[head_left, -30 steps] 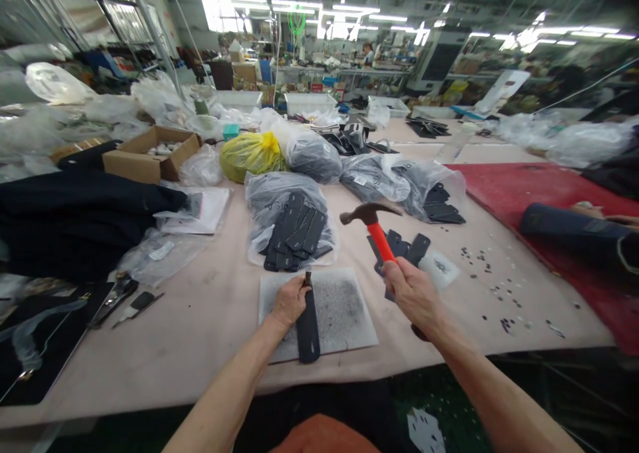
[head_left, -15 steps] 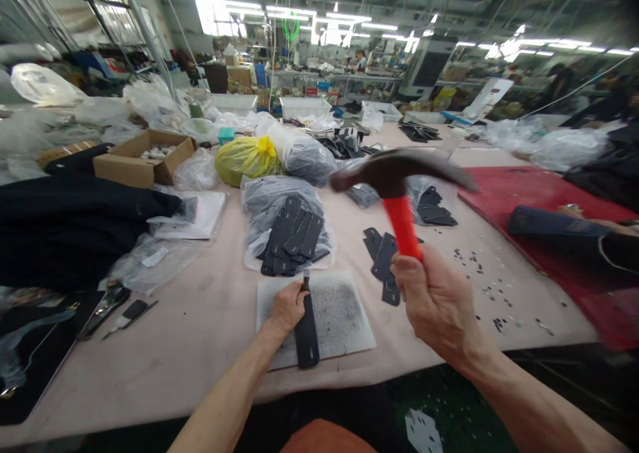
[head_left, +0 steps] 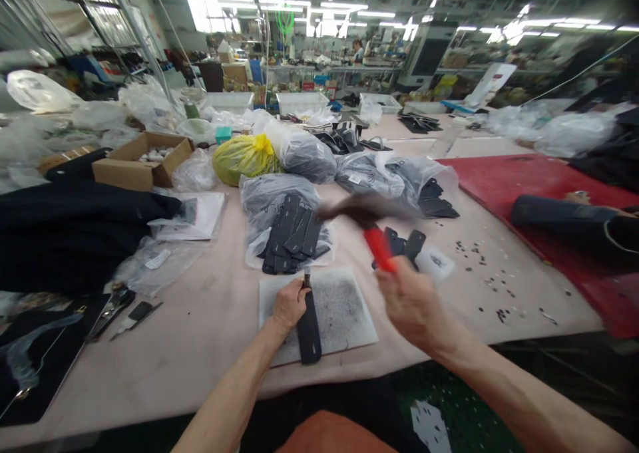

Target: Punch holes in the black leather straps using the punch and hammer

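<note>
My right hand [head_left: 414, 300] grips the red handle of a claw hammer [head_left: 380, 247], whose dark head is blurred above the table. Closed around a short metal punch [head_left: 307, 275], my left hand [head_left: 289, 304] holds it upright at the far end of a dark strap piece [head_left: 310, 330]. The punch's lower end is hidden by the fingers. Under the strap lies a pale, speckled board [head_left: 344, 310]. Behind the board, more dark pieces [head_left: 292, 237] rest on a clear plastic bag. Others [head_left: 412, 243] lie partly behind the hammer.
Small dark and metal bits [head_left: 492, 280] are scattered at the right, near a red sheet [head_left: 529, 193] with a dark roll [head_left: 559, 223]. Snips [head_left: 134, 316] and black cloth [head_left: 74, 233] lie left. A cardboard box [head_left: 142, 160] and yellow bag [head_left: 247, 160] stand farther back.
The hammer has swung down and to the left with my right hand, toward the punch. My left hand, the punch and the strap stay in place on the board.
</note>
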Motion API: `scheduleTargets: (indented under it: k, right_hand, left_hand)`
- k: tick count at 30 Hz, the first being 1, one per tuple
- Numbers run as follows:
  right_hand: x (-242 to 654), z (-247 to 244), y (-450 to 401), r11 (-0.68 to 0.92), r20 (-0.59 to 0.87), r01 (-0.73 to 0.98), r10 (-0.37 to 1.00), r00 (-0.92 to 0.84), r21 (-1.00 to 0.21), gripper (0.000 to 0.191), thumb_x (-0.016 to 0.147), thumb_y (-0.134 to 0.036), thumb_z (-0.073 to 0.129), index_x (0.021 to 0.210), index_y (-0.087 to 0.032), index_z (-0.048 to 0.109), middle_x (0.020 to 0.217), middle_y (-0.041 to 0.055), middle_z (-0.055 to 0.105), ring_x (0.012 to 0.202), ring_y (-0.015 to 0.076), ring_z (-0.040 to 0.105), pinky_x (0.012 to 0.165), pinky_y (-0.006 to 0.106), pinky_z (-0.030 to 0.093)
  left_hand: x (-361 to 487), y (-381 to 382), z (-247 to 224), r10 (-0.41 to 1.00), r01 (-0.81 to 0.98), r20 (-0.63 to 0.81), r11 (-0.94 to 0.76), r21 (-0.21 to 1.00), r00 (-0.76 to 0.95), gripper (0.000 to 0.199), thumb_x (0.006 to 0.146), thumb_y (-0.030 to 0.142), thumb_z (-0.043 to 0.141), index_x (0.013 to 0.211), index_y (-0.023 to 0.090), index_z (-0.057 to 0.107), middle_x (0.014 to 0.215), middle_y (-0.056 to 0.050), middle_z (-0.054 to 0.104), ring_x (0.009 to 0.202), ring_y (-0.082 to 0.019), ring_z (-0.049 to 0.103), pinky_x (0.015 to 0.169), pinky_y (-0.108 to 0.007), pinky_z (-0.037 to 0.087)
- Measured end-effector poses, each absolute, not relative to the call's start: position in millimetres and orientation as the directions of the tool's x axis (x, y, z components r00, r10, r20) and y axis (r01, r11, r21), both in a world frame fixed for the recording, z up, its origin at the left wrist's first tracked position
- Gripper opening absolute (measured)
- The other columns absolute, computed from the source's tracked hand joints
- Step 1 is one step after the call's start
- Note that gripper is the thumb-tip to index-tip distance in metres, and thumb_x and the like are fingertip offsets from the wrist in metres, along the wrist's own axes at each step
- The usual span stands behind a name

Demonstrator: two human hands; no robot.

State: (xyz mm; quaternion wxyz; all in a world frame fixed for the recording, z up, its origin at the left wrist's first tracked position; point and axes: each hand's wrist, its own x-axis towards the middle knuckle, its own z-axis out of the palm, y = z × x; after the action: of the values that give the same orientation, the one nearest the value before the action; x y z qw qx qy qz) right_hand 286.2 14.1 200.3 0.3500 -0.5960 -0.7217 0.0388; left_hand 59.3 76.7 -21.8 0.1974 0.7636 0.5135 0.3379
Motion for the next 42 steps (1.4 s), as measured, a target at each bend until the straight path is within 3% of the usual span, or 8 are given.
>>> scheduleTargets:
  k: [2, 5, 11, 16, 20, 26, 35, 42]
  right_hand:
    - [295.0, 183.3, 12.2, 0.297, 0.257, 0.881, 0.943, -0.210, -0.370, 0.031, 0.095, -0.043, 0.039, 0.073, -0.022, 0.044, 0.053, -0.0031, 0.045, 0.041, 0.0106, 0.036, 0.045, 0.028, 0.018]
    - [316.5, 164.8, 14.9, 0.149, 0.013, 0.950, 0.988, -0.152, -0.275, 0.029, 0.095, -0.043, 0.041, 0.077, -0.021, 0.048, 0.055, -0.0020, 0.048, 0.044, 0.0106, 0.039, 0.048, 0.029, 0.016]
    - [349.6, 95.7, 36.0, -0.276, -0.250, 0.804, 0.954, 0.163, -0.527, 0.035, 0.097, -0.039, 0.032, 0.073, -0.019, 0.049, 0.059, -0.0009, 0.053, 0.050, 0.0113, 0.048, 0.048, 0.022, 0.029]
    - [348.8, 44.2, 51.0, -0.380, -0.272, 0.777, 0.922, 0.275, -0.501, 0.025, 0.094, -0.026, 0.037, 0.091, -0.012, 0.058, 0.078, 0.0090, 0.063, 0.068, 0.0173, 0.059, 0.062, 0.027, 0.042]
    - [318.0, 44.4, 45.1, -0.179, -0.028, 0.876, 0.982, 0.186, -0.448, 0.034, 0.088, -0.025, 0.052, 0.119, -0.012, 0.054, 0.126, 0.0197, 0.053, 0.113, 0.0294, 0.050, 0.093, 0.040, 0.038]
    - [235.1, 39.5, 0.1, 0.399, 0.140, 0.805, 0.915, -0.377, -0.439, 0.063, 0.082, -0.049, 0.060, 0.134, -0.017, 0.047, 0.141, 0.0144, 0.046, 0.130, 0.0325, 0.036, 0.109, 0.052, 0.023]
    - [219.5, 22.6, -14.0, 0.412, 0.076, 0.774, 0.899, -0.431, -0.481, 0.080, 0.078, -0.056, 0.061, 0.143, -0.015, 0.039, 0.152, 0.0125, 0.033, 0.141, 0.0339, 0.020, 0.115, 0.054, 0.009]
    - [224.6, 18.6, -14.4, 0.467, 0.046, 0.738, 0.858, -0.512, -0.487, 0.099, 0.072, -0.071, 0.059, 0.147, -0.012, 0.032, 0.154, 0.0176, 0.026, 0.143, 0.0357, 0.013, 0.114, 0.056, 0.001]
  left_hand:
    - [59.3, 76.2, -20.9, 0.919, 0.652, 0.310, -0.391, 0.649, 0.243, 0.014, 0.087, 0.017, 0.052, 0.096, 0.021, 0.061, 0.084, -0.004, 0.069, 0.085, -0.020, 0.066, 0.078, -0.029, 0.050]
    - [59.4, 76.1, -19.3, 0.919, 0.659, 0.317, -0.390, 0.643, 0.234, 0.014, 0.086, 0.017, 0.053, 0.096, 0.021, 0.062, 0.084, -0.005, 0.069, 0.085, -0.020, 0.066, 0.077, -0.029, 0.050]
    - [59.5, 76.8, -17.7, 0.920, 0.679, 0.313, -0.386, 0.625, 0.234, 0.012, 0.087, 0.020, 0.051, 0.094, 0.020, 0.061, 0.085, -0.005, 0.069, 0.084, -0.020, 0.066, 0.075, -0.030, 0.050]
    - [58.1, 76.7, -17.0, 0.929, 0.668, 0.283, -0.369, 0.647, 0.239, 0.013, 0.089, 0.024, 0.048, 0.093, 0.020, 0.061, 0.087, -0.006, 0.069, 0.084, -0.021, 0.066, 0.077, -0.031, 0.050]
    - [56.4, 77.5, -12.1, 0.941, 0.637, 0.221, -0.337, 0.693, 0.258, 0.016, 0.090, 0.027, 0.047, 0.097, 0.021, 0.060, 0.091, -0.006, 0.069, 0.088, -0.021, 0.066, 0.081, -0.033, 0.050]
    - [57.0, 76.6, -4.6, 0.947, 0.615, 0.175, -0.308, 0.726, 0.269, 0.021, 0.091, 0.029, 0.046, 0.102, 0.020, 0.062, 0.097, -0.007, 0.070, 0.093, -0.021, 0.066, 0.085, -0.033, 0.050]
    - [59.0, 95.1, -9.1, 0.978, 0.308, 0.021, 0.044, 0.950, -0.205, 0.025, 0.086, 0.038, 0.051, 0.093, 0.016, 0.061, 0.085, -0.003, 0.069, 0.073, -0.015, 0.065, 0.069, -0.028, 0.054]
    - [48.7, 64.4, 0.1, 0.995, 0.397, 0.030, 0.011, 0.918, -0.098, 0.025, 0.087, 0.036, 0.053, 0.095, 0.017, 0.067, 0.089, -0.004, 0.072, 0.081, -0.018, 0.066, 0.077, -0.030, 0.052]
